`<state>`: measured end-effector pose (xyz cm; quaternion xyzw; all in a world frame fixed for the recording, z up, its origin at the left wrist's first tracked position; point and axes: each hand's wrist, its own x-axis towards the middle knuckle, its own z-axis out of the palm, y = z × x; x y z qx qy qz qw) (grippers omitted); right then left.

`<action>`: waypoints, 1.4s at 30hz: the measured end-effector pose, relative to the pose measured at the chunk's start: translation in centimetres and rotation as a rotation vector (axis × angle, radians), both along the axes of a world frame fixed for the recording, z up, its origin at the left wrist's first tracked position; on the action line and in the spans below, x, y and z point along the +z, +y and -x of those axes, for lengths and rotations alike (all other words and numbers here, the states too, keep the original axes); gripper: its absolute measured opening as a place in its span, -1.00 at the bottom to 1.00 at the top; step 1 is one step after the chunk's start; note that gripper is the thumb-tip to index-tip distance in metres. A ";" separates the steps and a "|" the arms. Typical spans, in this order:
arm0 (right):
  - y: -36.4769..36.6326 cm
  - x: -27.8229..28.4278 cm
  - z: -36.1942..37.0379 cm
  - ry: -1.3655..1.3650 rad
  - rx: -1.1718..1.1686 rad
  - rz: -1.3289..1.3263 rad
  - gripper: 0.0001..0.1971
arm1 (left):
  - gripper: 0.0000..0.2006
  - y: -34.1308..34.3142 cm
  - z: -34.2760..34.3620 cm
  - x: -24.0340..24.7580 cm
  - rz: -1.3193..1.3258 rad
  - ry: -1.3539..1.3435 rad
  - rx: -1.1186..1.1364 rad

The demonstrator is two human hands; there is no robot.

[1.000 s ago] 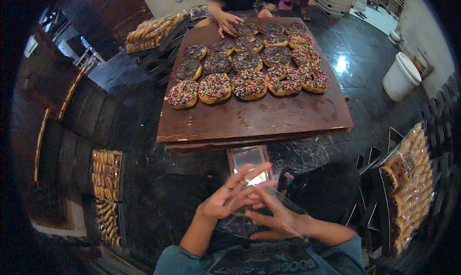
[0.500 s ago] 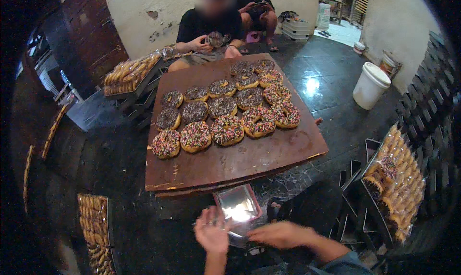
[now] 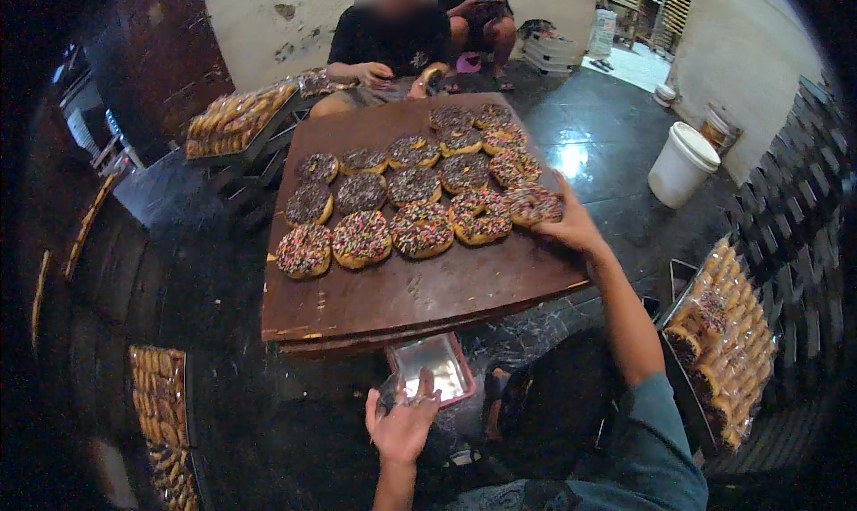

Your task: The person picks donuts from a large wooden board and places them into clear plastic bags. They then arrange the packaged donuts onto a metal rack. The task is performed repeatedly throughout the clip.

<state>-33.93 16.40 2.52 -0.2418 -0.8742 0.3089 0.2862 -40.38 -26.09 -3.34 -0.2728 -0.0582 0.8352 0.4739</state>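
My right hand (image 3: 576,225) reaches to the table's right edge, its fingers closed around a doughnut (image 3: 534,204) with colored sprinkles at the end of the front row. Below the table's near edge, my left hand (image 3: 404,426) has its thumb and fingers around a crinkled clear plastic bag (image 3: 390,391), which is hard to make out. It is held over a shallow red-rimmed tray (image 3: 466,379) with shiny clear film inside. Several doughnuts stand in rows on the brown tabletop (image 3: 428,297): chocolate-topped ones (image 3: 415,190) farther back, sprinkled ones (image 3: 422,228) in front.
Across the table a seated person (image 3: 393,42) handles a doughnut; another person (image 3: 482,16) sits behind. Trays of bagged pastries stand at the right (image 3: 728,332), left back (image 3: 237,123) and lower left (image 3: 161,395). A white bucket (image 3: 683,165) stands on the dark floor.
My right hand has moved from beside my left hand up to the doughnut at the table's right edge. My left hand stays near the tray. The person opposite has lowered their hands.
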 end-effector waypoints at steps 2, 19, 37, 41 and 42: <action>-2.9 1.0 -1.2 0.065 -0.070 0.182 0.04 | -0.48 0.2 0.1 0.1 0.023 0.073 0.028; -25.9 3.5 -5.8 -0.045 0.326 0.346 0.01 | -0.43 1.8 0.1 1.2 0.058 0.634 0.334; -29.5 1.9 1.4 0.117 0.558 -0.132 -0.86 | -0.19 -0.6 -0.7 0.0 0.668 0.167 0.007; -31.7 0.9 -0.6 0.000 0.720 -0.286 -0.79 | -0.30 0.4 -1.6 0.1 0.399 0.618 0.041; -32.2 0.5 -1.6 -0.032 0.733 -0.252 -0.79 | -0.29 0.3 -1.5 0.0 0.440 0.672 -0.024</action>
